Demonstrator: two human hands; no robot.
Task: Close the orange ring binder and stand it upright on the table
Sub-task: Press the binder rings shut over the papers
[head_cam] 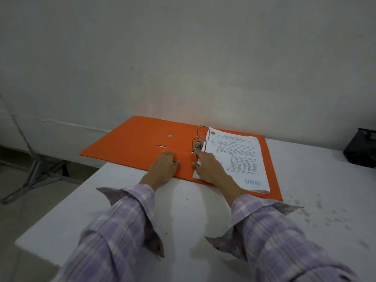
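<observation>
The orange ring binder (134, 142) lies open and flat at the far side of the white table (195, 216). Its left cover overhangs the table's left edge. A stack of printed papers (242, 157) sits on the right half, threaded on the two metal rings (200, 139), which arch upright at the spine. My left hand (163, 166) rests flat on the orange inside surface near the spine, fingers spread. My right hand (211, 168) lies on the left edge of the papers, its fingertips reaching the base of the ring lever.
A white wall stands directly behind the binder. A black bag (361, 148) sits at the table's far right. Off the table's left edge, metal legs of another piece of furniture (34, 174) stand on the floor. Dark specks dot the table's right side.
</observation>
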